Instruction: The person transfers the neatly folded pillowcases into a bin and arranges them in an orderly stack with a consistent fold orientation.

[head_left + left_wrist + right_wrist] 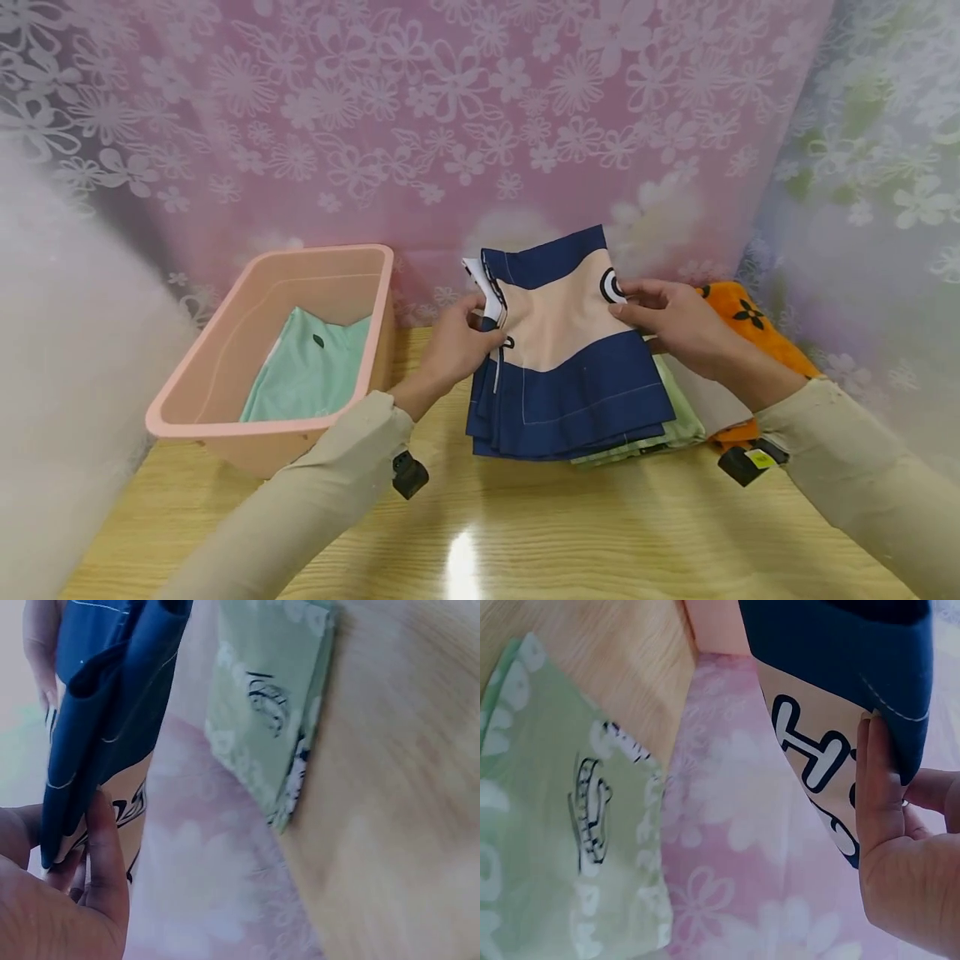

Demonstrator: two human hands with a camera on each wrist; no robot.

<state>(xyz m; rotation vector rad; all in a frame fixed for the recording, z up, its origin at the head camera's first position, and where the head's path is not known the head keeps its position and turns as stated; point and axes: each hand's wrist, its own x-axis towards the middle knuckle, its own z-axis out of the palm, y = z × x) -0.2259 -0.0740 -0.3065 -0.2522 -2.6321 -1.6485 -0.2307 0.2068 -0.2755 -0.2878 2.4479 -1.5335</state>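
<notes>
A folded navy-and-peach cloth (pixel 558 321) with black-and-white printed markings is held up, tilted, over the wooden table. My left hand (pixel 456 343) pinches its left edge, where layered folds and a white strip show. On the opposite edge, my right hand (pixel 678 323) grips it between thumb and fingers, beside a round print. From the right wrist view, large outlined lettering appears on the peach band of the cloth's far side. Partly behind the cloth, a folded green cloth (pixel 262 697) with white patterns and a dark print lies on the table.
A pink plastic tub (pixel 270 429) stands at the left with a mint-green cloth (pixel 322 367) inside. An orange cloth (pixel 738 321) with dark flower shapes lies at the right, beyond my right wrist. Behind the wooden table (pixel 525 533) hangs a pink floral curtain (pixel 420 167).
</notes>
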